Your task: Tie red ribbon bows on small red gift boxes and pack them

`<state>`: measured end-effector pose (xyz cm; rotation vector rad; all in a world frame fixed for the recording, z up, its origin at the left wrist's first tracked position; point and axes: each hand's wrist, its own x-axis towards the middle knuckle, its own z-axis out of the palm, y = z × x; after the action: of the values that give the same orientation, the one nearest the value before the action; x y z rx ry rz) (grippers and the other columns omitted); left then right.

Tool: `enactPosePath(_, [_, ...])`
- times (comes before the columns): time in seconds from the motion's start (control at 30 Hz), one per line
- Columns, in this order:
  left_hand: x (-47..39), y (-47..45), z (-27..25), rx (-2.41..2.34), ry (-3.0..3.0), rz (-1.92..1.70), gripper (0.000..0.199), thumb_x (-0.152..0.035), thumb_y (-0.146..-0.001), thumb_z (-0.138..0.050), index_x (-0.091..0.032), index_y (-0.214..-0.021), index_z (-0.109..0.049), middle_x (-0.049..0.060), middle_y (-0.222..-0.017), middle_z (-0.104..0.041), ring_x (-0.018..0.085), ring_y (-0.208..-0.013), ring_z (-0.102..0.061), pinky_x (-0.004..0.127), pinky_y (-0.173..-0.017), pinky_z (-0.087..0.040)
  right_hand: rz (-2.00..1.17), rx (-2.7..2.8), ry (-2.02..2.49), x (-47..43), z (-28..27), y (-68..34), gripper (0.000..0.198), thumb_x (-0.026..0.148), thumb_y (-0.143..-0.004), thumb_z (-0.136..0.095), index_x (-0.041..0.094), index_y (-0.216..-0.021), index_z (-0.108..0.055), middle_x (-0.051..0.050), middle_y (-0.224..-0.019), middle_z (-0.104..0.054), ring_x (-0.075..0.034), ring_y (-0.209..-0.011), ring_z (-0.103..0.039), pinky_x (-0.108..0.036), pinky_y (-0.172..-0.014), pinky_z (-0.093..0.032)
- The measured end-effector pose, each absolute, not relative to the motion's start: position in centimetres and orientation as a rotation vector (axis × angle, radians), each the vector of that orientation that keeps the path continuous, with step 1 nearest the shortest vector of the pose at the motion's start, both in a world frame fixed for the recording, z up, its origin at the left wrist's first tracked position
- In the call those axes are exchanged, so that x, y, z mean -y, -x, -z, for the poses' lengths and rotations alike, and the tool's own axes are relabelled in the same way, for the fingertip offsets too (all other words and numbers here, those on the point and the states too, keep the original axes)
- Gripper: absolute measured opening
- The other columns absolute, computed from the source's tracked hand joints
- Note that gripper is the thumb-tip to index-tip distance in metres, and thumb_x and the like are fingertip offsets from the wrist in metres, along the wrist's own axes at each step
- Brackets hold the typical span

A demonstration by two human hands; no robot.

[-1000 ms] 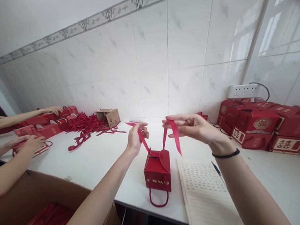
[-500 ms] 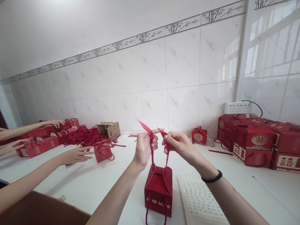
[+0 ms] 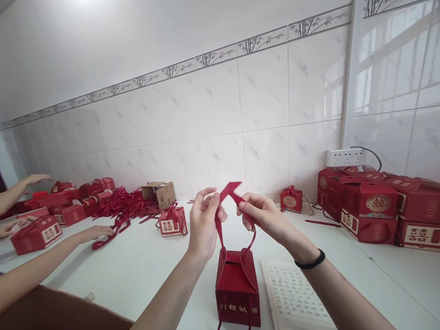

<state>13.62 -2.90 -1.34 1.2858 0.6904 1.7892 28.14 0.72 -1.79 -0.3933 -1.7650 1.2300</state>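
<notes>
A red gift box (image 3: pixel 237 293) with gold lettering and a rope handle stands on the white table in front of me. A red ribbon (image 3: pixel 220 233) runs up from the holes in its top flaps. My left hand (image 3: pixel 206 219) pinches one end of this ribbon between thumb and fingers. The other end is pinched by my right hand (image 3: pixel 260 212), which has a black band at its wrist. Above the box the two ribbon ends come close together, the left one angled across toward the right.
Stacked red boxes (image 3: pixel 374 202) and a power strip (image 3: pixel 345 157) are at right. An open notebook (image 3: pixel 294 293) lies beside my box. At left, co-workers' hands (image 3: pixel 95 232) reach among boxes, near a ribbon pile (image 3: pixel 123 203) and a cardboard box (image 3: pixel 166 194). A brown carton edge (image 3: pixel 66 317) stands front left.
The ribbon's left end has swung over toward the right end. A finished-looking small box at left has turned and shifted right. A co-worker's hand now touches a loose ribbon.
</notes>
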Motion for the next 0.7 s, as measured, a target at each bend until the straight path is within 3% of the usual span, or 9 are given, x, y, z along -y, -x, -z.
enactPosePath(0.17, [3.1, -14.0, 1.7, -0.701, -1.254, -1.949, 0.022, -0.037, -0.076, -0.065, -0.021, -0.079, -0.05, -0.007, -0.051, -0.039, 0.005, -0.049, -0.035, 0.018, -0.05, -0.032, -1.272, 1.731, 0.289, -0.7, 1.8, -28.2, 0.034, 0.045, -0.079, -0.064, 0.016, -0.067, -0.053, 0.002, -0.056, -0.052, -0.008, -0.046, -0.046, -0.021, -0.046, -0.036])
enactPosePath(0.33, [3.4, -14.4, 1.6, -0.766, -1.305, -1.969, 0.022, -0.039, -0.075, -0.064, -0.017, -0.077, -0.06, -0.005, -0.053, -0.042, 0.007, -0.053, -0.039, 0.02, -0.054, -0.036, -1.229, 1.714, 0.241, -0.1, 1.6, -28.2, 0.033, 0.044, -0.074, -0.07, 0.016, -0.064, -0.055, 0.0, -0.059, -0.057, -0.011, -0.051, -0.051, -0.025, -0.054, -0.043])
enactPosePath(0.47, [3.9, -14.6, 1.3, -0.708, -1.365, -1.938, 0.021, -0.037, -0.078, -0.058, -0.018, -0.084, -0.066, 0.003, -0.074, -0.06, 0.011, -0.061, -0.05, 0.026, -0.06, -0.043, -1.209, 1.679, 0.267, 0.3, 1.3, -28.3, 0.034, 0.046, -0.071, -0.072, 0.017, -0.066, -0.055, 0.001, -0.058, -0.058, -0.011, -0.052, -0.053, -0.026, -0.056, -0.045])
enactPosePath(0.53, [4.3, -14.7, 1.3, -0.736, -1.485, -1.849, 0.02, -0.035, -0.077, -0.059, -0.018, -0.084, -0.068, 0.005, -0.081, -0.063, 0.012, -0.064, -0.052, 0.027, -0.058, -0.044, -1.192, 1.695, 0.297, 0.4, 1.1, -28.4, 0.035, 0.046, -0.07, -0.073, 0.017, -0.066, -0.055, 0.001, -0.057, -0.058, -0.012, -0.053, -0.053, -0.026, -0.056, -0.045])
enactPosePath(0.7, [5.0, -14.8, 1.1, -0.834, -1.696, -1.648, 0.017, -0.03, -0.075, -0.063, -0.018, -0.087, -0.068, 0.002, -0.067, -0.059, 0.012, -0.057, -0.053, 0.025, -0.054, -0.043, -1.053, 1.772, 0.49, 0.7, 1.2, -28.4, 0.035, 0.045, -0.073, -0.069, 0.016, -0.061, -0.053, 0.0, -0.054, -0.056, -0.01, -0.051, -0.051, -0.022, -0.049, -0.039])
